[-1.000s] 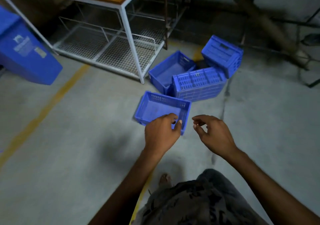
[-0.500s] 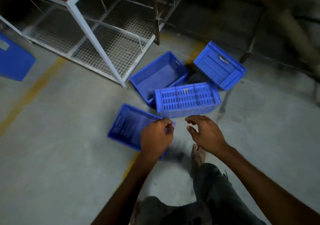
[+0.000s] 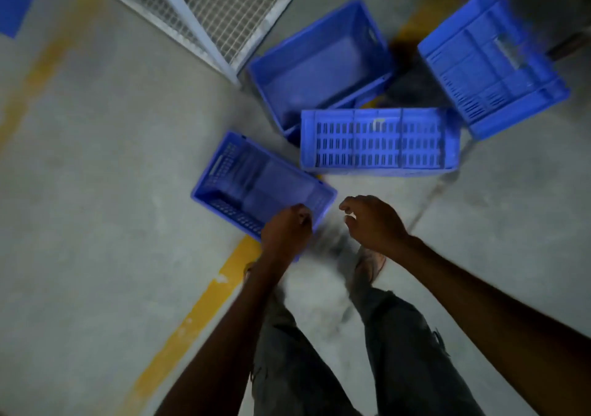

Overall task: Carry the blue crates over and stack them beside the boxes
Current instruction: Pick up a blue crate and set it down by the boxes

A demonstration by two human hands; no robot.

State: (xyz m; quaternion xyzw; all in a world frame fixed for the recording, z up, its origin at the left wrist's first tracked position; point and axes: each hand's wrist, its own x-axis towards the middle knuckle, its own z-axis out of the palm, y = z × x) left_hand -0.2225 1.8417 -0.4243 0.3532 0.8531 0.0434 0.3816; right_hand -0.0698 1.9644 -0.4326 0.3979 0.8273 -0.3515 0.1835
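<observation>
Fingers (image 3: pixel 302 215) of the left hand (image 3: pixel 284 235) curling tight over the near rim of the small crate (image 3: pixel 256 188), holding it at centre frame. Fingers of the right hand (image 3: pixel 372 223) hanging loosely hooked, gripping nothing, just right of that rim. Having swung over the last second from lying square to the view to sitting slanted, with its far end now pointing to the upper left, and reading as tipped in a one-handed carry, though blur hiding whether clear of the floor (image 3: pixel 96 191). Drawing closer to the other three: the slotted crate (image 3: pixel 379 140) just above the hands, the open crate (image 3: pixel 319 63) behind it, the tilted crate (image 3: pixel 492 60) at upper right. Suggesting gathering rather than stacking yet; no boxes showing. Both forearms reaching forward and down from the lower edge, left wrist bent over the rim, right palm turned downward.
</observation>
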